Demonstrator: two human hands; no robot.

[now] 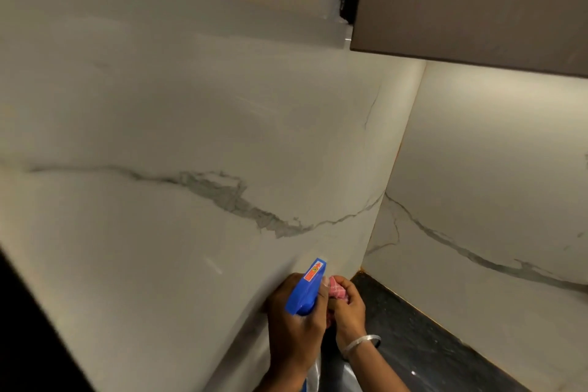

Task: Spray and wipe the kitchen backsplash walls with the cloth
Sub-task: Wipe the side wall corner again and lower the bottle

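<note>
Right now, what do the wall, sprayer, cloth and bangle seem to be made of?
Wall: probably polished marble or marble-look tile; grey veins, soft sheen.
Sprayer: smooth blue plastic head.
Cloth: pink checked fabric, crumpled.
Bangle: likely silvery metal; it glints.

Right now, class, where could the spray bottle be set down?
Bare: the black speckled countertop along the right white marble backsplash. Crowded: the corner, where the left hand grips the blue spray bottle and the right hand pinches the pink checked cloth.
</note>
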